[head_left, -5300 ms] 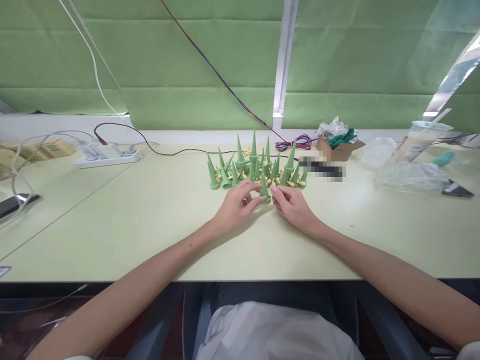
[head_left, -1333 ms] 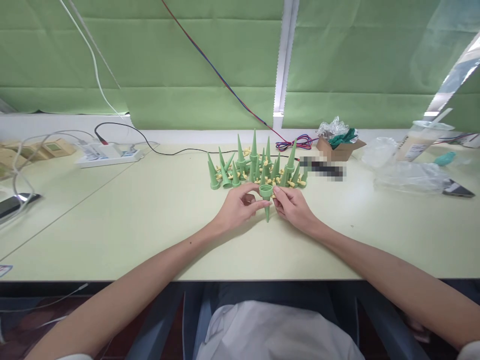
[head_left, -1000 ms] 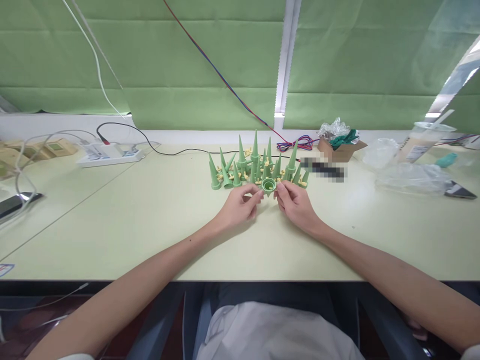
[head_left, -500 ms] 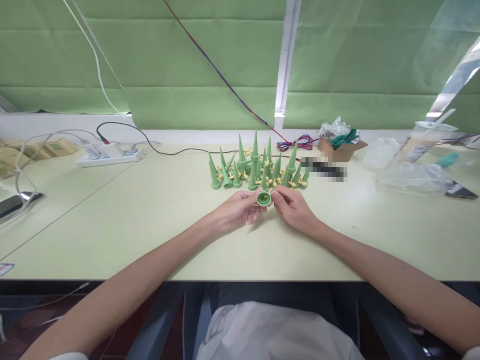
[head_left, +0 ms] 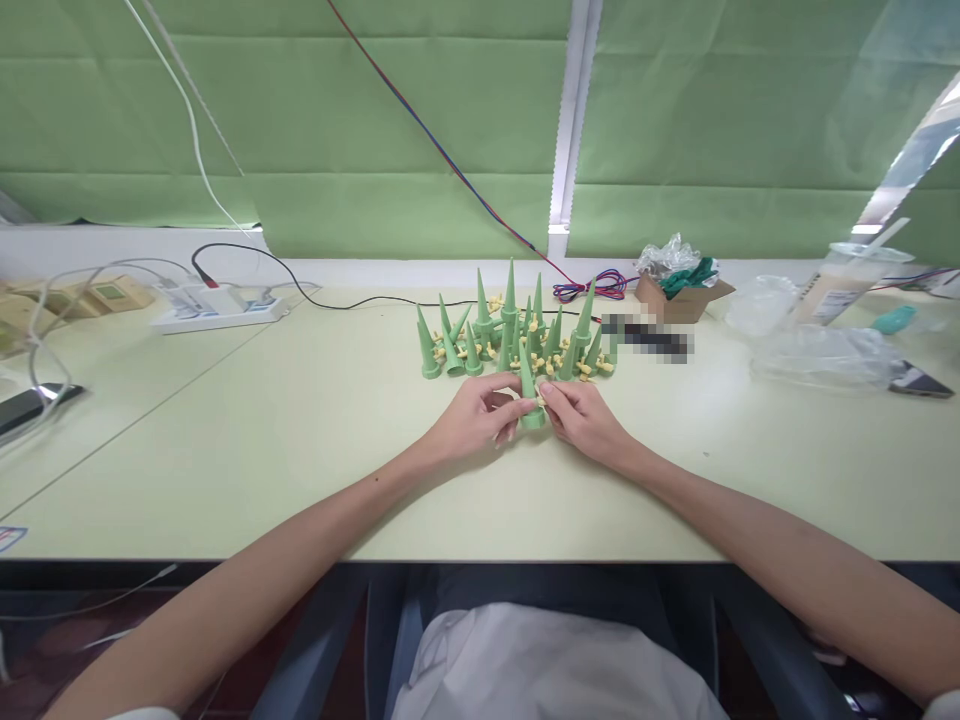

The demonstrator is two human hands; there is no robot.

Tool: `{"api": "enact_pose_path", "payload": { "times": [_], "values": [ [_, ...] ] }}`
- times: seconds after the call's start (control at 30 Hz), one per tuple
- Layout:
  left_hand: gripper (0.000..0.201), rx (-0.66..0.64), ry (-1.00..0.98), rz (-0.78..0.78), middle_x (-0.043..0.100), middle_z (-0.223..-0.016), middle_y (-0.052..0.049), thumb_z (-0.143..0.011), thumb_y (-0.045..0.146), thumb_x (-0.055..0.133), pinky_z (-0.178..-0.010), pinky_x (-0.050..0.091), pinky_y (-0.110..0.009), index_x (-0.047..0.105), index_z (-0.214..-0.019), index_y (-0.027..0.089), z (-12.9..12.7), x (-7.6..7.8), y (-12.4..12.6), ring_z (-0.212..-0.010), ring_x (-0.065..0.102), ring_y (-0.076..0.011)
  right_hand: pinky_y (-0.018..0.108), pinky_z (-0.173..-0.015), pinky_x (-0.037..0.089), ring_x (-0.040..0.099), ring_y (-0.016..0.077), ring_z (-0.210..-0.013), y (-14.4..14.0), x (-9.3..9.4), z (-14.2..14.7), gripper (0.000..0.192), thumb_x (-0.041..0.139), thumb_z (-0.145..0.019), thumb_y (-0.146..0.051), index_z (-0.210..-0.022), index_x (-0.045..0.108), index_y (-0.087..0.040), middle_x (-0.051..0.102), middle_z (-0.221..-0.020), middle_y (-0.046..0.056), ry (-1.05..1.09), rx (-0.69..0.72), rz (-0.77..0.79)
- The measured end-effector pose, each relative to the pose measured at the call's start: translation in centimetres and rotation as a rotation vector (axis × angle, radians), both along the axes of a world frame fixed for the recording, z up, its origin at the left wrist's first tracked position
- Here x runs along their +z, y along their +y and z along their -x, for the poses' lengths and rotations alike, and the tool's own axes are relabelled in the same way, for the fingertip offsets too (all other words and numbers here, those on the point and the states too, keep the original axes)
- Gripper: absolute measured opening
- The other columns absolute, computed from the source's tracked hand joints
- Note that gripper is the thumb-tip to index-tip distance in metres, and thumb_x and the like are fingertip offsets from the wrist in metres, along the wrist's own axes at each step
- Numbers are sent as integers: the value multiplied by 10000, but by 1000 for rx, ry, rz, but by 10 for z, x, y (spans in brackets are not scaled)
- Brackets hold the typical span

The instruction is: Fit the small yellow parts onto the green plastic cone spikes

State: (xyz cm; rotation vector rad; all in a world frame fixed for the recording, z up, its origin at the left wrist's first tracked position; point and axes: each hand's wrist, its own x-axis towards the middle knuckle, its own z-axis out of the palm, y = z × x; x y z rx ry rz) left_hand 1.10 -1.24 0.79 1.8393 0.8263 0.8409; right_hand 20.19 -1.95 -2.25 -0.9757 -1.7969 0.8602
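Note:
A green plastic cone [head_left: 529, 398] stands tip up between my two hands, low over the pale table [head_left: 300, 440]. My left hand [head_left: 476, 420] pinches it from the left and my right hand [head_left: 581, 420] pinches it from the right, thumbs and forefingers meeting at its base. Just behind them stands a cluster of several upright green cones [head_left: 510, 330] with small yellow pieces [head_left: 581, 368] scattered among them.
A white power strip [head_left: 217, 308] with a black cable lies at the back left, a phone [head_left: 26, 405] at the far left. At the back right are a small cardboard box [head_left: 679, 292], plastic bags [head_left: 817, 350] and a drink cup [head_left: 844, 280].
The cone was held tip down with its open mouth toward me; both hands have turned it over, so it now points up and sits lower, near the table.

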Motion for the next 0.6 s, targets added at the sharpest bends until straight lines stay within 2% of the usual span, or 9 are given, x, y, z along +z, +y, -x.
{"api": "enact_pose_path", "payload": {
  "times": [0.13, 0.23, 0.37, 0.47, 0.6],
  "values": [
    [300, 63, -30, -122, 528, -674, 19, -867, 406, 647, -434, 397, -212, 540, -719, 168, -5, -1, -1, -480, 511, -80, 264, -482, 253, 312, 96, -466, 3, -1, 0, 494, 405, -992, -490, -591, 365, -204, 340, -477, -46, 13, -21, 27],
    [280, 88, -8, -102, 552, -699, 6, -896, 426, 602, -452, 419, -218, 580, -786, 170, -7, -1, -2, -493, 524, -88, 263, -475, 256, 321, 98, -462, 4, -1, 1, 504, 408, -987, -515, -592, 379, -204, 341, -475, -44, 32, -37, 39],
    [349, 173, -17, -12, 539, -593, 18, -925, 514, 531, -474, 437, -225, 597, -871, 176, -7, 0, -2, -478, 523, -107, 264, -470, 269, 342, 107, -476, 3, 1, 0, 490, 410, -977, -556, -635, 424, -205, 363, -503, -38, 47, -82, -3],
    [452, 211, -63, 59, 503, -537, 17, -925, 579, 494, -437, 407, -216, 575, -762, 165, -5, 3, 1, -443, 503, -101, 261, -486, 291, 366, 106, -500, 2, 4, -2, 476, 417, -975, -562, -663, 437, -203, 411, -544, -30, 36, -129, -56],
    [600, 78, -52, 349, 562, -587, -43, -899, 654, 477, -349, 334, -216, 605, -670, 113, -4, 4, 5, -397, 485, -87, 257, -521, 305, 374, 106, -520, 2, 7, -4, 432, 429, -986, -520, -708, 485, -195, 433, -558, -33, -52, -120, -113]
  ]
}}
